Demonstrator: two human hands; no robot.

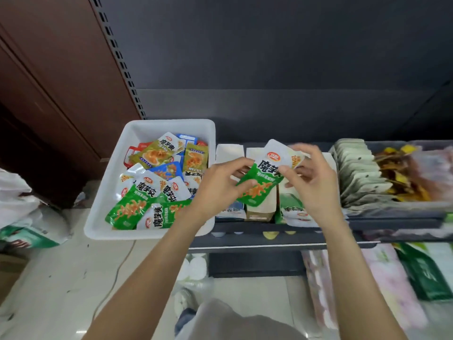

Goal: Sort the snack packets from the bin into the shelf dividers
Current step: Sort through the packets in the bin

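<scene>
A green and white snack packet (263,175) is held up in the middle of the view, above the shelf dividers (245,153), tilted with its white top toward the far right. The person's left hand (221,187) pinches its lower green end, fingers (241,166) curled round the edge. The right hand (310,182) grips its upper right side, thumb pressed on the front and the other fingers curled behind.

Beneath the packet, the dividers form narrow white lanes running from near to far on a dark shelf (269,233). Some lanes hold packets standing on edge, among them a green and white one (293,207) below the right hand and a brown one (259,212) near the middle.

To the left, touching the shelf, sits a white bin (110,173) heaped with loose packets (157,182) in green, olive, blue and red.

To the right of the dividers stands a row of pale packets (360,173) on edge, then a blurred heap of yellow and brown items (402,175).

On the floor at far left lie white bags (19,204). A lower shelf at near right carries pink and green packages (392,273), blurred
</scene>
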